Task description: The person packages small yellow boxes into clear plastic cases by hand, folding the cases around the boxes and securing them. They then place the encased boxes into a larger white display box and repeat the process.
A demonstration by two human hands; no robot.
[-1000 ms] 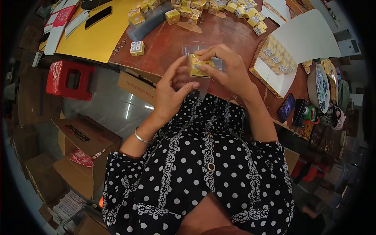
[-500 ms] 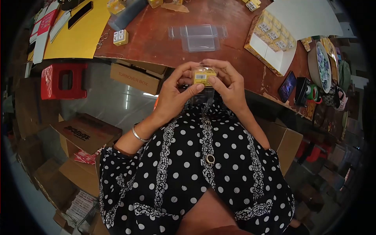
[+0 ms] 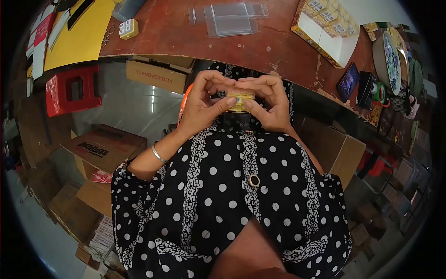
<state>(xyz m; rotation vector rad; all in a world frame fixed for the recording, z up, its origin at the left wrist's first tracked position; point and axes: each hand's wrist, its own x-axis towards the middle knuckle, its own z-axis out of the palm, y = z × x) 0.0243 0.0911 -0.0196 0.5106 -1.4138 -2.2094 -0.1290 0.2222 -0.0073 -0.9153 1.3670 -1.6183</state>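
Between my two hands is a small yellow box with a barcode label, inside what looks like a clear plastic case. My left hand grips its left side, thumb on the near face. On the other side my right hand holds it the same way, its thumb pressed near the label. The fingers of both hands arch over the top and nearly meet, hiding part of the case. Beyond them, an unfolded clear plastic case lies flat on the reddish-brown table.
An open display box holding several small yellow boxes stands at right, near a phone and a bowl. Another yellow box sits at left. Below are a red stool and a carton marked TURNOVER BOX.
My hands and the yellow box sit a little lower and nearer my body, away from the table edge. My fingers now bend over the case's top. The view has shifted, moving the table upward.
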